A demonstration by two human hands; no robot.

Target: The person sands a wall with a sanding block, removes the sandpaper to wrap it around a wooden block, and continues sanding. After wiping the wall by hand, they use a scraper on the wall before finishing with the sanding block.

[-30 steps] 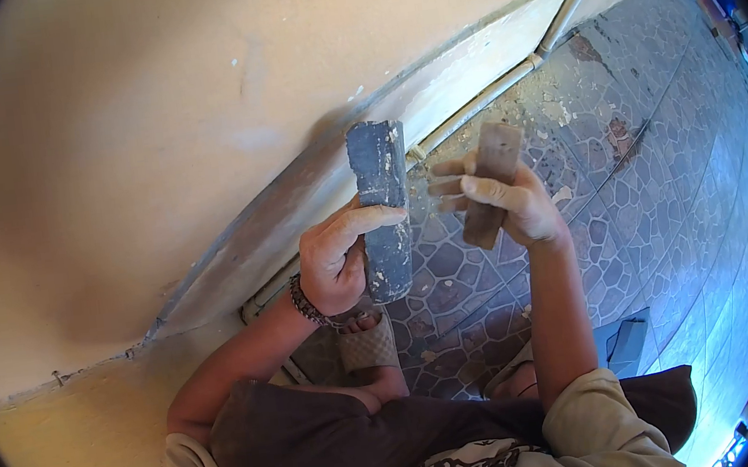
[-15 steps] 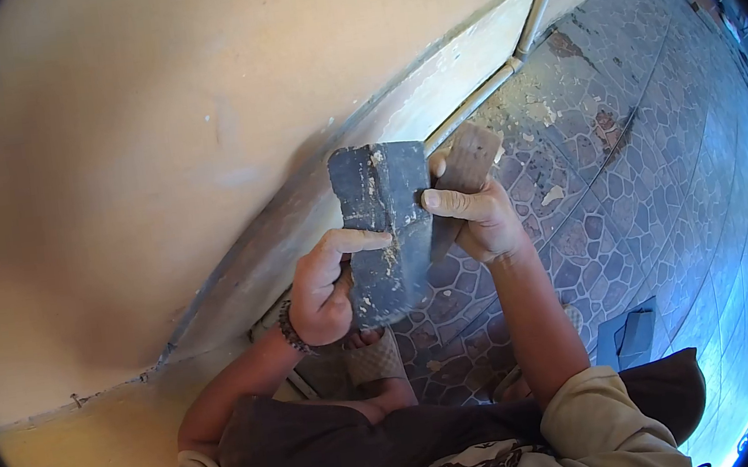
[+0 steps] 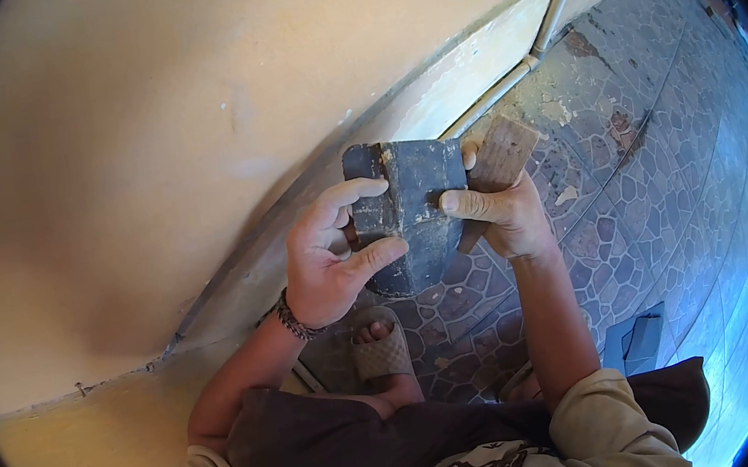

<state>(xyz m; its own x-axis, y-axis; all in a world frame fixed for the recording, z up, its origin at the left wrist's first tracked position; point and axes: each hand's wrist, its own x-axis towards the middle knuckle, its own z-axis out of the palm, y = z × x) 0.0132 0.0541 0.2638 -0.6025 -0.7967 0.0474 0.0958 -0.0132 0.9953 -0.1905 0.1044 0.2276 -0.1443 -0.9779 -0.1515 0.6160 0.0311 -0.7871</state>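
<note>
A dark, flat piece (image 3: 422, 173) with pale flaking spots and a ridge down it is held up between both hands. My left hand (image 3: 327, 262) grips its left part, with the thumb and index finger on the face near the ridge. On the right side, my right hand (image 3: 506, 218) presses its thumb on the dark piece. That same hand also holds a brown wooden block (image 3: 505, 152), which sticks out above the palm and runs behind the dark piece.
A yellowish wall (image 3: 154, 166) fills the left. A pipe (image 3: 505, 85) runs along its base. Paint flakes lie on the stone-patterned floor (image 3: 596, 236). A grey flat object (image 3: 635, 340) rests at lower right. A sandaled foot (image 3: 378, 348) shows below.
My left thumb has come onto the front of the dark piece, and the index finger has moved up. Both hands and the held pieces appear slightly farther right. The wooden block is turned more to the right.
</note>
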